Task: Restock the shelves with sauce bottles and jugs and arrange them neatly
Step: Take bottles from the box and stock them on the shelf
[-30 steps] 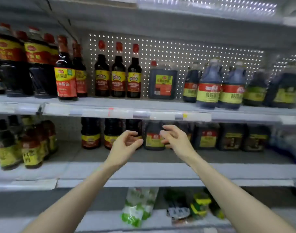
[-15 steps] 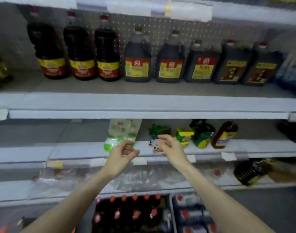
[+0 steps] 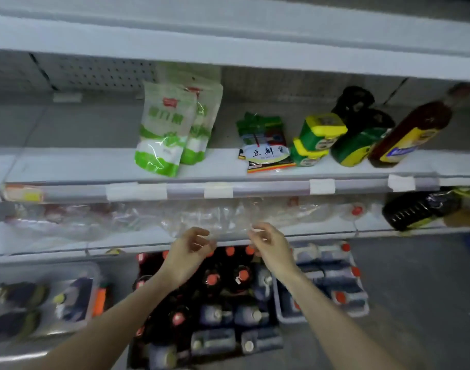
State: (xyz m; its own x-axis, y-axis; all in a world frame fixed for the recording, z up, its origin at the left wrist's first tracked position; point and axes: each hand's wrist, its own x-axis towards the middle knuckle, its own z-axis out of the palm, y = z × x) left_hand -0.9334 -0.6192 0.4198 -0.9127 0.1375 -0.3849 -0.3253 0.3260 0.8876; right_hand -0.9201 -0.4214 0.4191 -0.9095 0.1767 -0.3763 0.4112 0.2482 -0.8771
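My left hand [image 3: 187,253] and my right hand [image 3: 272,247] hover side by side, fingers loosely curled, holding nothing, above a dark crate [image 3: 217,351] on the floor. The crate is packed with dark sauce bottles with red caps [image 3: 211,280] and several jugs [image 3: 215,315]. Right of it a grey crate [image 3: 287,316] holds more jugs with red caps [image 3: 340,297]. Both hands sit just in front of the lowest shelf's edge [image 3: 137,243].
The shelf above carries green-and-white pouches [image 3: 163,129], a flat sauce packet [image 3: 265,150], green-yellow tubs [image 3: 315,137] and a brown bottle lying down [image 3: 409,134]. Crumpled clear plastic [image 3: 217,217] fills the lowest shelf, with a dark jug on its side [image 3: 417,209]. A clear bin of bottles [image 3: 41,303] stands at the left.
My view has tilted down from the upper stocked shelves to the bottom shelves and the floor crates. Both hands have come lower with it, still empty and close together.
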